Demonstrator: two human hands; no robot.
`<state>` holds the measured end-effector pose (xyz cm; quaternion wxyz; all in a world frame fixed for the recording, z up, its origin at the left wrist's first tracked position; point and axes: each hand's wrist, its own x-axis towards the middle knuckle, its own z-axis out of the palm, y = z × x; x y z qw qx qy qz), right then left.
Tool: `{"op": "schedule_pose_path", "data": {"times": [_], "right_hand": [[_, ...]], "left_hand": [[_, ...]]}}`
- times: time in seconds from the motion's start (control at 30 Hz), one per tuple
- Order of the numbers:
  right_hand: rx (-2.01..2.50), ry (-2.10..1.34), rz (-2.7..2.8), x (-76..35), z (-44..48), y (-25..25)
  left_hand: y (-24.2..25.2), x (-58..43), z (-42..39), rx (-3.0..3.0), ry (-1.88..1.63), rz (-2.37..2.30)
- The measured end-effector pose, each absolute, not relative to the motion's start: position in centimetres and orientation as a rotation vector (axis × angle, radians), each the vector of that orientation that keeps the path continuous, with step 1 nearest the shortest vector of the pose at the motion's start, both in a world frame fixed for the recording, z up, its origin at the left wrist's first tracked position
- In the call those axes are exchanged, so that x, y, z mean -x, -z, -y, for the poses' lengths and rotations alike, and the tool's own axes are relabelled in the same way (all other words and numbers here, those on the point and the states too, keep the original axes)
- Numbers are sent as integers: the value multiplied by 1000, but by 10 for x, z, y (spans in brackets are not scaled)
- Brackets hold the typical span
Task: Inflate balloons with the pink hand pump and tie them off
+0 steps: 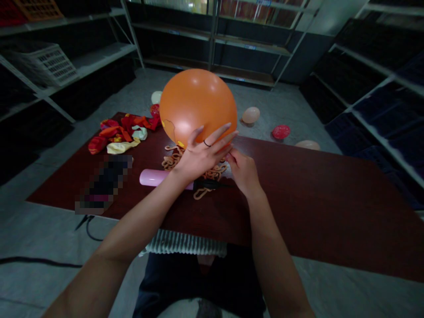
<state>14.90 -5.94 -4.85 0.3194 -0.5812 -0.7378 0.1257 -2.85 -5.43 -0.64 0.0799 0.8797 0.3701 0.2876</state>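
A large inflated orange balloon (198, 99) with a small yellow print rests above the dark red table (314, 190). My left hand (203, 154) lies against the balloon's near side with its fingers spread. Close beside it, my right hand (243, 172) is closed in a pinch at the balloon's lower right, where its neck seems to be; the fingers partly hide that spot. Below my hands lie a pink hand pump (152, 177) with a black nozzle end and a tangle of tan, cord-like loops (168, 161).
Uninflated balloons (112, 132) in red, orange and pale yellow lie at the table's left, near a blurred-out dark object (106, 181). Several small inflated balloons, one red (281, 131), sit on the floor behind. Metal shelves (212, 35) stand around.
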Motion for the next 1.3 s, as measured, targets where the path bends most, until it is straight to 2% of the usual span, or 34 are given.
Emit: {"op": "schedule_pose_path", "data": {"times": [0.13,0.4,0.6,0.8,1.03,1.3], "right_hand": [[1526,-201,1910,-146,61,49],[1441,-176,1841,-146,61,46],[1416,-324,1820,-147,57,53],[1435,-616,1823,-158,48,55],[1444,-550,2346,-173,32,60],[1340,-738,2128,-168,37,65]], "left_hand": [[3,30,54,-2588,-850,-1117],[13,37,42,-2420,-980,-1206],[20,36,41,-2518,-992,-1202],[13,43,38,-2557,-1064,-1329],[7,47,37,-2398,-1131,-1318],[1,46,43,-2269,-1086,-1342]]}}
